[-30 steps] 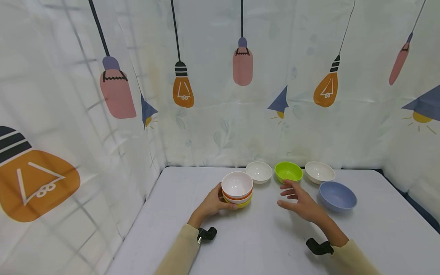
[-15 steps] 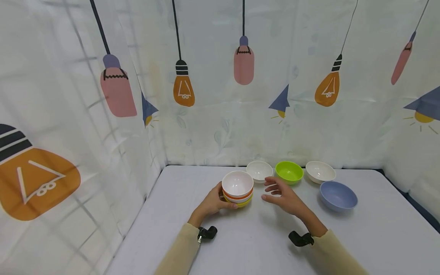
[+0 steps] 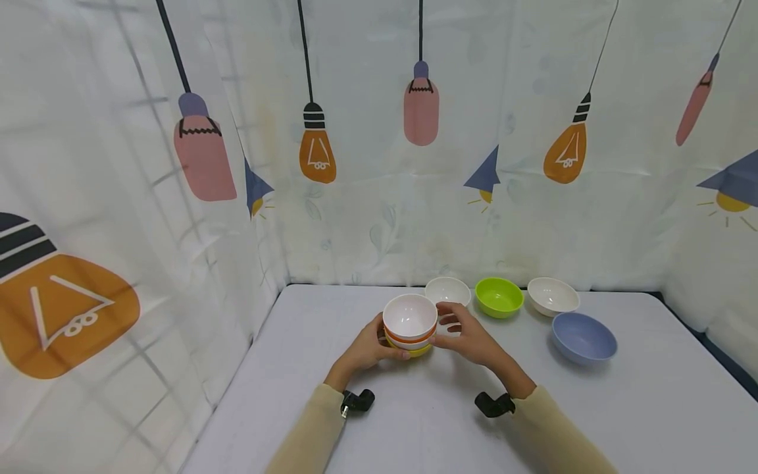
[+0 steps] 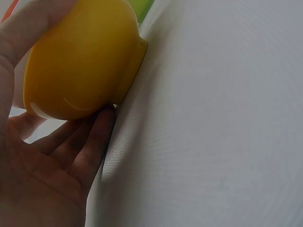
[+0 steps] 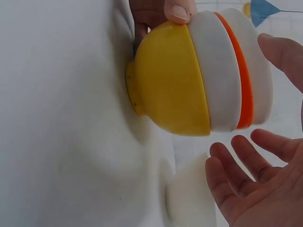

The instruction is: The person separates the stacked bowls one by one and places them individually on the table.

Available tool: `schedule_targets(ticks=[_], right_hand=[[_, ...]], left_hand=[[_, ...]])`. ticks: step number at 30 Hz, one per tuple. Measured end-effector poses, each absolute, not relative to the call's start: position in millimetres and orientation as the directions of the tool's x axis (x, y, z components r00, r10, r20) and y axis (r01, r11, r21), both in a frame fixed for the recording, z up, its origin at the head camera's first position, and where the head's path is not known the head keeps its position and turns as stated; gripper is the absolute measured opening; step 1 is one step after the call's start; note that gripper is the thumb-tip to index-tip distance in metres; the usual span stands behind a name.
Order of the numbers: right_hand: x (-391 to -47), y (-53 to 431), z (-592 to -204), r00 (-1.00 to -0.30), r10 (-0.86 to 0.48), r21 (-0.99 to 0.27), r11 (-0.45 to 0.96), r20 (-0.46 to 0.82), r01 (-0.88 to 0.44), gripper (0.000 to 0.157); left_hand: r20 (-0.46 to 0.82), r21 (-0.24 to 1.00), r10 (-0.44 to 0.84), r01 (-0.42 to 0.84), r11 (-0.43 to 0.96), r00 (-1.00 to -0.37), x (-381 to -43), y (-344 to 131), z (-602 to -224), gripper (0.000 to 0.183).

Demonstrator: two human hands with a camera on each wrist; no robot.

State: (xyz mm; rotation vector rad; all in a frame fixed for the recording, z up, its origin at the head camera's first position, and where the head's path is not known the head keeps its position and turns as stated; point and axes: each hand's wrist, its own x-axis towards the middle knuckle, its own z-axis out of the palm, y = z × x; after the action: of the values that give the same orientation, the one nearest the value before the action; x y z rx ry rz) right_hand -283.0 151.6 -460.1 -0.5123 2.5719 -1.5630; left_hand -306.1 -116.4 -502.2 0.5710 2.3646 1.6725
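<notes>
A nested stack of bowls stands on the table. Its bottom bowl is yellow (image 5: 168, 85), then come a white bowl (image 5: 215, 71), an orange bowl (image 5: 242, 78) showing as a thin band, and a white top bowl (image 3: 410, 317). My left hand (image 3: 362, 349) grips the stack from the left; in the left wrist view its thumb and fingers lie around the yellow bowl. At the stack's right side is my right hand (image 3: 470, 339), thumb and fingers spread around the top bowl. Whether its thumb touches the rim I cannot tell; the fingers look apart from it.
Behind the stack, along the back edge of the white table (image 3: 331, 309), are a white bowl (image 3: 448, 291), a green bowl (image 3: 499, 297) and another white bowl (image 3: 553, 296). A larger blue bowl (image 3: 583, 338) sits at the right. A printed curtain (image 3: 379, 230) hangs behind.
My right hand has moved left, from in front of the green bowl to the right side of the stack. The left hand and the stack have stayed in place.
</notes>
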Motion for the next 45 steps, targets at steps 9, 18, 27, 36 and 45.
schedule_targets(ticks=[9, 18, 27, 36, 45], right_hand=[[-289, 139, -457, -0.937, -0.332, -0.856, 0.448, 0.110, -0.259, 0.086], [-297, 134, -454, -0.934, -0.351, -0.854, 0.461, 0.072, -0.239, 0.094], [-303, 131, -454, -0.915, -0.398, -0.857, 0.445, 0.069, -0.259, 0.100], [-307, 129, -456, -0.904, -0.422, -0.848, 0.451, 0.072, -0.278, 0.104], [-307, 128, -454, -0.897, -0.432, -0.841, 0.451, 0.089, -0.300, 0.105]], left_hand=[[0.070, 0.930, 0.413, 0.209, 0.301, -0.908, -305, -117, -502, 0.097], [0.070, 0.929, 0.411, 0.209, 0.305, -0.909, -307, -117, -503, 0.097], [0.069, 0.928, 0.426, 0.215, 0.305, -0.902, -307, -118, -503, 0.098], [0.065, 0.929, 0.421, 0.209, 0.306, -0.905, -307, -118, -503, 0.097], [0.070, 0.929, 0.424, 0.213, 0.301, -0.903, -307, -117, -503, 0.095]])
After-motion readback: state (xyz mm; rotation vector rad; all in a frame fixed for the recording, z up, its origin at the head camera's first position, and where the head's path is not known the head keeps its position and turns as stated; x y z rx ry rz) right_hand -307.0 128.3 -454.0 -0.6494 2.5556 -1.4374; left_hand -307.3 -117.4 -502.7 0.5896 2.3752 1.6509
